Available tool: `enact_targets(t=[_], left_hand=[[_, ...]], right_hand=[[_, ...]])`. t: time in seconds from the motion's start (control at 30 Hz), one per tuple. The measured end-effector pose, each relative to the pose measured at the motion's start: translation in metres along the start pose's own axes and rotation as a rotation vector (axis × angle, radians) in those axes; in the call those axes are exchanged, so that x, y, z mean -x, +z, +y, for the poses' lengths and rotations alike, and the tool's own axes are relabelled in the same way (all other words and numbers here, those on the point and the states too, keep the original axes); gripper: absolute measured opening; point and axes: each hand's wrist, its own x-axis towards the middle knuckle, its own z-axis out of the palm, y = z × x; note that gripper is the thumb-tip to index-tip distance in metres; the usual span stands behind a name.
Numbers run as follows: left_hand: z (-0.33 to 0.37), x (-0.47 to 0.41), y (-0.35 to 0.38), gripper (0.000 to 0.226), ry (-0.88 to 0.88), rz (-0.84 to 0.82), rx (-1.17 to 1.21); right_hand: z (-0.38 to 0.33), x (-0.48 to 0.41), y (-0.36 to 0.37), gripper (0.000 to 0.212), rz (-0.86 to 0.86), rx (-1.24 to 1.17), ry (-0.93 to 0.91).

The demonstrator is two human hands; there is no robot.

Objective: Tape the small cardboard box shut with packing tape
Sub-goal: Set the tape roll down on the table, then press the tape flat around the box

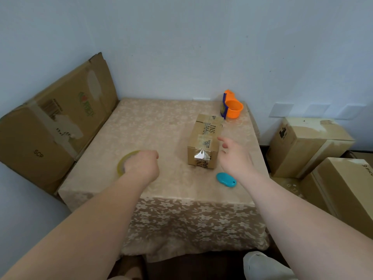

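You are seeing through a single wide-angle camera worn on your head, looking forward and down across a table (161, 126) covered with a floral cloth. The table's far edge is meeting a pale wall (181, 47), and its near edge is sitting low in the frame. Both your forearms are reaching in from the bottom corners. Straight lines are bending outward near the edges.

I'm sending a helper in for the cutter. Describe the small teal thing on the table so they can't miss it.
Start at the table with the beige floral cloth and find the small box on its right half. The teal cutter lies flat on the cloth just in front of that box, near the table's front edge, beside the right hand. It is the only blue-green, bean-shaped thing there.
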Motion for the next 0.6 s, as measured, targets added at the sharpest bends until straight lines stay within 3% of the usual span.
enact_targets(t=[0.13,0.2,0.3,0.4,0.6], left_hand=[[0.02,-0.006,-0.002,0.039,0.041,0.051,-0.038],[0.03,-0.01,-0.005,0.04,0.118,0.043,0.19],[0.048,-0.002,-0.015,0.047,0.245,-0.131,0.634],[0.061,0.009,-0.019,0.047,0.243,-0.222,0.912],[0.06,0.031,-0.022,0.046,0.281,-0.074,0.72]], right_hand=[[0.0,-0.004,0.003,0.048,-0.061,-0.053,-0.015],[0.0,-0.006,0.007,0.046,-0.08,-0.108,-0.014],[0.0,-0.005,0.009,0.044,-0.091,-0.196,0.026],[-0.003,-0.001,0.008,0.042,-0.094,-0.294,0.071],[-0.003,0.016,0.001,0.032,-0.062,-0.314,0.107]])
